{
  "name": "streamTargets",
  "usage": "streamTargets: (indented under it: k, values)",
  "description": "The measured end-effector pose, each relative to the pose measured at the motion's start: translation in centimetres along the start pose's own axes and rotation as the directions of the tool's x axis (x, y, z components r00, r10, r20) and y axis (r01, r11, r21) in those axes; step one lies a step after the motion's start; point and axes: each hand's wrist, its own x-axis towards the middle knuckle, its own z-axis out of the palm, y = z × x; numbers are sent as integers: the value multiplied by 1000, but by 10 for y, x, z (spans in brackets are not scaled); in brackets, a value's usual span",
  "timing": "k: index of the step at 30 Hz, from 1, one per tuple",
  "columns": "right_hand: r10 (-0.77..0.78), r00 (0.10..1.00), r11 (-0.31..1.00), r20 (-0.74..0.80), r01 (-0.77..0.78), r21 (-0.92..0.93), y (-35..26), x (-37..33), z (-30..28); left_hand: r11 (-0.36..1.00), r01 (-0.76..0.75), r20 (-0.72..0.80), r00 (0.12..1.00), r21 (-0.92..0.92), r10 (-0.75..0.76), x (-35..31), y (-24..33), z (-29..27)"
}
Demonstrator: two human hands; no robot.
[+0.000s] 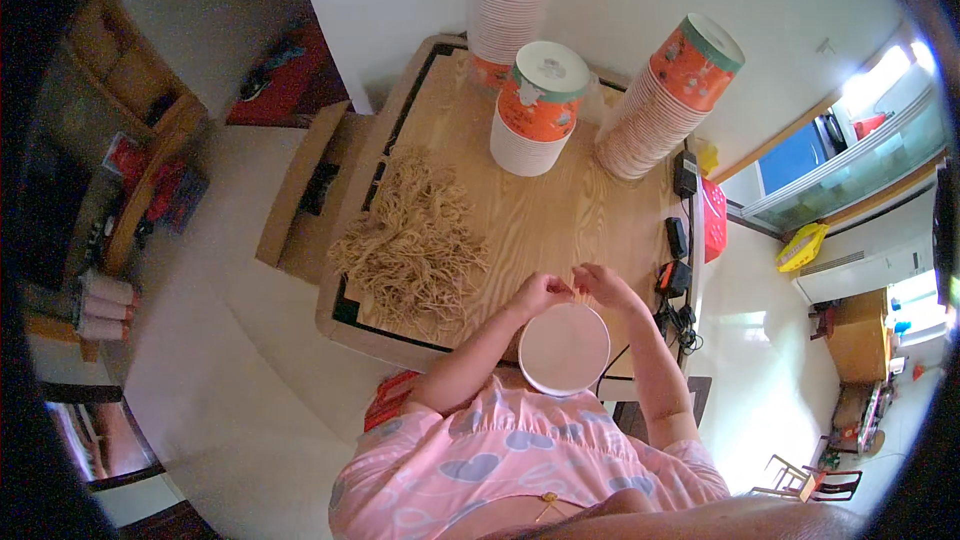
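Observation:
A white round paper tub (565, 348) rests against my front at the table's near edge, its pale round face toward me. Just beyond its far rim, my left hand (543, 293) has its fingers pinched together. Close beside it, my right hand (602, 288) is also pinched, fingertips near the left ones. A thin tan bit shows between the hands, too small to make out. To the left on the wooden table (520, 215) lies a loose heap of tan twine strands (420, 245).
Upside-down orange and white paper tubs (540, 115) stand at the back, with a tall leaning stack (660, 100) right of them and another stack (512, 0) behind. Black adapters (677, 237) and cables line the right edge. An open cardboard box (315, 190) sits left of the table.

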Motion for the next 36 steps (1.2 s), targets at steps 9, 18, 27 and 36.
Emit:
streamTargets:
  k: [9,18,27,36]
  values:
    - [130,943,839,-305,59,540,-13,-34,40,999,8,-102,995,-35,-11,-9,10,1]
    - [248,864,841,-439,33,540,-5,-30,57,997,42,-90,995,-62,-47,-9,11,-1]
    - [240,841,917,-486,-33,397,-8,-27,60,997,79,-202,976,-26,-83,-12,12,-1]
    - [266,814,935,-516,-88,344,-21,-27,61,983,-65,-168,985,-172,36,-10,0,-3]
